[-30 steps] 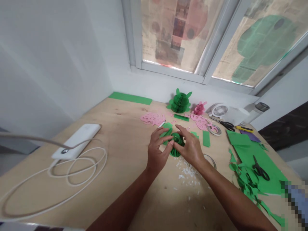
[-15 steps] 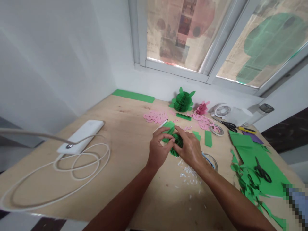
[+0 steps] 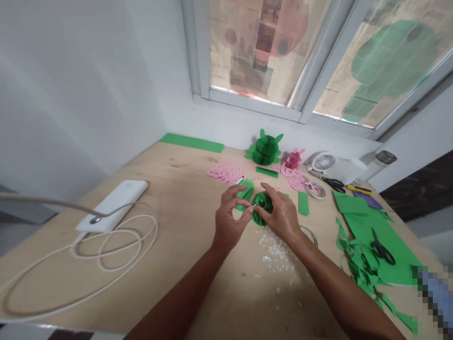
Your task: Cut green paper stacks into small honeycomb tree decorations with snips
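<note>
Green pleated paper piece (image 3: 261, 215), rounded, sits mid-scene between both hands, above or on the table; contact unclear. Wooden table (image 3: 177, 189) fills most of the view, its far edge meeting a white wall. Big green sheet (image 3: 375, 226) lies flat at right, with ragged green offcuts (image 3: 364, 267) along its left side. Clear bottle with dark cap (image 3: 385, 157) at far right. White power bank (image 3: 116, 203) at left, looped white cable (image 3: 156, 229) beside it. Right hand (image 3: 282, 212) curves around the piece's right side, thumb and forefinger apart with the piece between them. Left hand (image 3: 231, 212) is at its left edge, thumb and forefinger tips pressed together; can't tell exactly what they pinch. Green paper figure (image 3: 266, 148) stands at the far side, white fan (image 3: 323, 161) to its right, smaller pink figure (image 3: 293, 159) between them. Black scissors (image 3: 378, 244) rest on the sheet. Yellow cutter (image 3: 359, 190) lies beyond it. Pink cut-outs (image 3: 225, 174) pile beyond the left hand. Tiny white bits (image 3: 268, 259) scatter on the near side of the piece.
</note>
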`<action>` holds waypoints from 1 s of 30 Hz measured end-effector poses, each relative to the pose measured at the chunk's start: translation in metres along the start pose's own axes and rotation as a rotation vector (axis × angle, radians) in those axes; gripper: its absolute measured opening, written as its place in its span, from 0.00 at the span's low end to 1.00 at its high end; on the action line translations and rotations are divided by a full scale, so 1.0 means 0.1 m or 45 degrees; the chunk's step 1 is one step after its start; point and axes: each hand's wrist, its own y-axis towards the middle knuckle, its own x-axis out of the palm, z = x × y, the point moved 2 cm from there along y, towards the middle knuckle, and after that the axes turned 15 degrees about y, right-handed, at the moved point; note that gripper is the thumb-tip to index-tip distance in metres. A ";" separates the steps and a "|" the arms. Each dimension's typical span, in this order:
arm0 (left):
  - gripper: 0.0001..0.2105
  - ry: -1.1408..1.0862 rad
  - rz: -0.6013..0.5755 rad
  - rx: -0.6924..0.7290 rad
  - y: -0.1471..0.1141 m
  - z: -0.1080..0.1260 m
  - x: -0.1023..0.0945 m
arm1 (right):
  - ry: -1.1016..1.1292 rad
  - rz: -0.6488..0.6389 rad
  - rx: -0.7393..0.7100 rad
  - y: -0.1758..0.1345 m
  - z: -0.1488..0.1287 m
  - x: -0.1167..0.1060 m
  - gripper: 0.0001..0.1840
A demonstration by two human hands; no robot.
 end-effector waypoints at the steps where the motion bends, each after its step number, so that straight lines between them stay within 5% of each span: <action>1: 0.04 -0.023 0.010 -0.041 0.00 -0.02 0.00 | 0.102 0.023 0.051 0.01 0.03 -0.03 0.30; 9: 0.08 -0.416 -0.164 -0.666 -0.04 -0.18 0.12 | 0.985 0.011 0.324 0.02 0.16 -0.14 0.29; 13: 0.19 -0.992 -0.534 -0.902 -0.06 -0.06 0.21 | 1.324 -0.105 0.371 -0.01 0.15 -0.14 0.31; 17: 0.20 -1.361 -0.832 -0.846 -0.09 0.07 0.21 | 1.399 -0.167 0.346 -0.03 0.14 -0.15 0.31; 24: 0.24 -1.365 -0.819 -0.858 -0.14 0.08 0.19 | 1.329 -0.201 0.302 -0.03 0.14 -0.16 0.30; 30: 0.26 -1.199 -0.647 -0.856 -0.12 0.06 0.20 | 1.078 -0.116 0.219 -0.06 0.11 -0.16 0.28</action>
